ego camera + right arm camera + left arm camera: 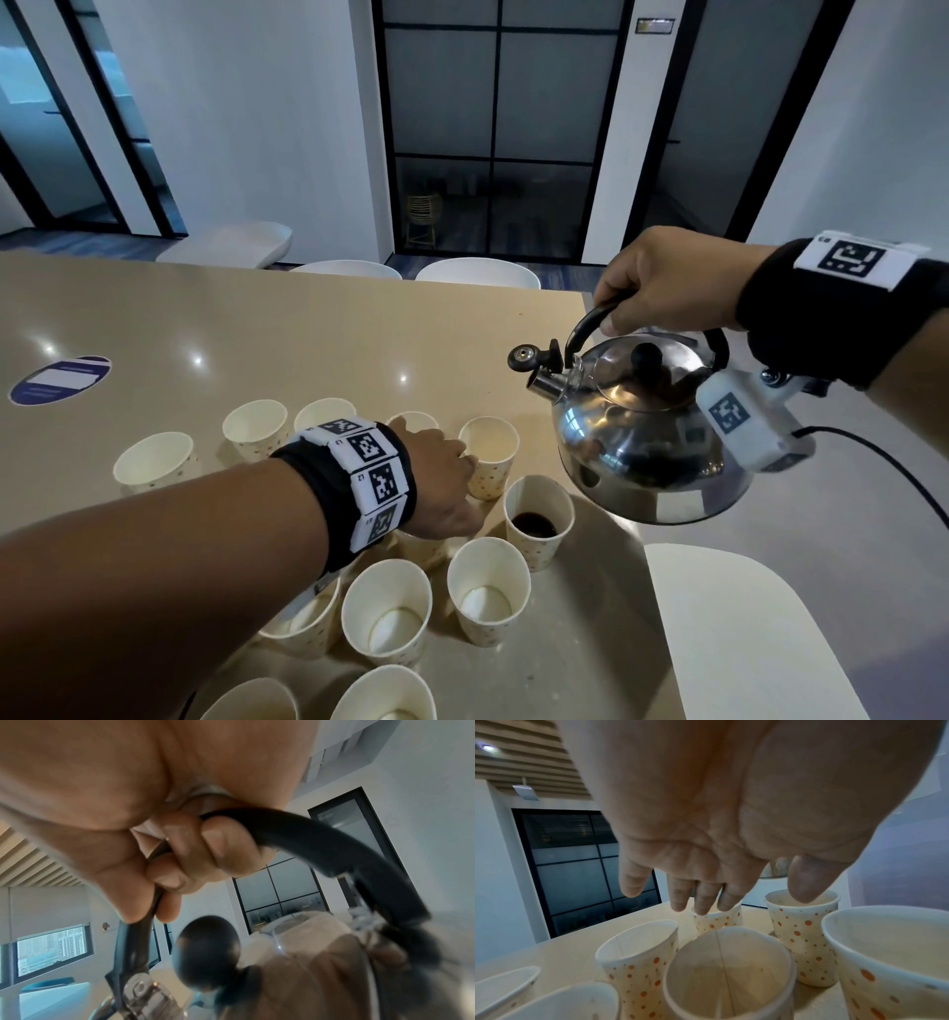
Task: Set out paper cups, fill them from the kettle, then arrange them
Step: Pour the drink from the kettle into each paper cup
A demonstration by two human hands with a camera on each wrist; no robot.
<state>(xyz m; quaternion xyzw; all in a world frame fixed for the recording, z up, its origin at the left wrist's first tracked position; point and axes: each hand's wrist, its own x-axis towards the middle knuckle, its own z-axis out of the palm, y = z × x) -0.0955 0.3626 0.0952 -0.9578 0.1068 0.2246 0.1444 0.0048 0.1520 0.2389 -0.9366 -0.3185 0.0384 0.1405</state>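
Now the big tan bench holds a bunch of white paper cups with orange dots, all standing up. White chairs sit at its far edge, and a blue round sticker lies on its left side.

Up in the air over the right side of the bench hangs the shiny steel kettle. The right hand has its fingers curled tight round the black handle. The spout points left, with its little cap flipped up.

Just under the kettle, a bit to the left, stands the cup with dark drink at its bottom. The far cup next to it looks dry inside, and so do the near cups.

The left hand reaches out over the cups with loose, spread fingers, holding nothing. Its thumb hangs over the rim of the far cup, but you cannot tell if it touches
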